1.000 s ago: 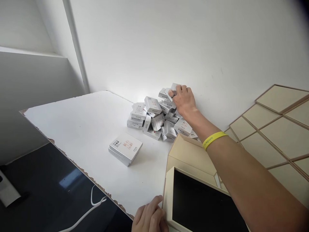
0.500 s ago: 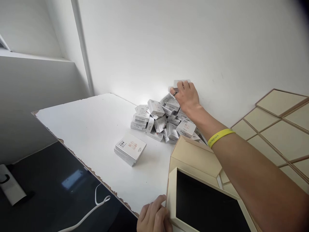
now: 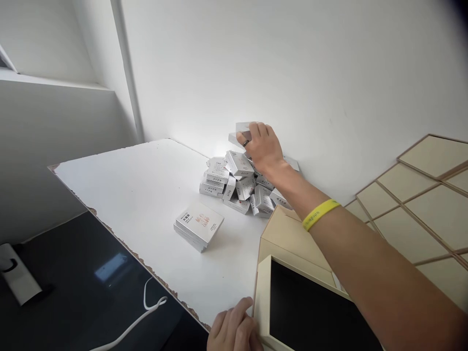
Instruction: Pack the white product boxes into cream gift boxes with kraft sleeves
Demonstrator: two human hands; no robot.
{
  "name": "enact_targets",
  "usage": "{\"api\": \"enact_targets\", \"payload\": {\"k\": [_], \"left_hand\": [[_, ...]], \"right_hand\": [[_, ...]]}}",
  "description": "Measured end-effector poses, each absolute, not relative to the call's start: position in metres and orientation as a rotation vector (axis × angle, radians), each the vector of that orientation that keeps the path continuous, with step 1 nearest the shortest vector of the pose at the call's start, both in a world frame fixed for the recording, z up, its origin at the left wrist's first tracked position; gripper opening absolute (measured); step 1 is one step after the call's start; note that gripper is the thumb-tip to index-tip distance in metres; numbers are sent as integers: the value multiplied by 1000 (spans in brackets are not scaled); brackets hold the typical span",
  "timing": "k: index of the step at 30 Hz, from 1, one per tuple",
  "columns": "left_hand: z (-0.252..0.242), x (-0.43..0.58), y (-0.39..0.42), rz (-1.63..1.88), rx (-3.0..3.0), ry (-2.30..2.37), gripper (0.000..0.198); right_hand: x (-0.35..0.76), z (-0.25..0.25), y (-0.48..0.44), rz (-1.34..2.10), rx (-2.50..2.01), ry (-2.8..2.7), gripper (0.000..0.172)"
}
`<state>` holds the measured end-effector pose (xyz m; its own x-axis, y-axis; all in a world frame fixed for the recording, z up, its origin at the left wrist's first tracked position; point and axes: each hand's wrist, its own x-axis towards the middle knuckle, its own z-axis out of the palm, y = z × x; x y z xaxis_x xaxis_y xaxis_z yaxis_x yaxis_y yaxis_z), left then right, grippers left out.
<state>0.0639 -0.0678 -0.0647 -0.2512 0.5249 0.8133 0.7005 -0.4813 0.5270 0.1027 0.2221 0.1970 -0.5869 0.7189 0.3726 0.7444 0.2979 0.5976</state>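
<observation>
My right hand (image 3: 261, 146) reaches over a heap of small white boxes (image 3: 237, 183) piled against the wall on the white table (image 3: 139, 195). Its fingers are closed on two small white boxes (image 3: 241, 131), lifted just above the top of the heap. A ring shows on one finger and a yellow wristband (image 3: 321, 213) on the arm. My left hand (image 3: 234, 329) rests at the table's near edge, fingers curled against the corner of an open beige gift box (image 3: 303, 302) with a black inside.
A larger flat white box with orange print (image 3: 199, 225) lies alone in front of the heap. A white cable (image 3: 144, 307) lies on the dark surface at lower left. Beige panels with brown frames (image 3: 413, 204) lean at the right.
My right hand has taken small boxes off the top of the heap and carried them up and to the left. The left hand has stayed at the gift box's corner.
</observation>
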Motion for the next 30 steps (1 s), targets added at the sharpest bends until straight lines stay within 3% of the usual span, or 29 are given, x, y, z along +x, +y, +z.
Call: {"api": "enact_targets", "payload": {"k": [5, 11, 15, 30], "left_hand": [[-59, 59, -73, -1882, -1930, -1482, 27], [-58, 51, -76, -1861, -2045, -1421, 24], [-60, 49, -75, -1826, -2082, -1396, 23], [-53, 52, -78, -1844, -2060, -1441, 25]], "right_hand": [[113, 195, 178, -1081, -1437, -2326, 65], [115, 151, 101, -1073, -923, -2403, 50], [108, 123, 61, -1178, -674, -2462, 49], [88, 93, 95, -1316, -469, -2399, 46]]}}
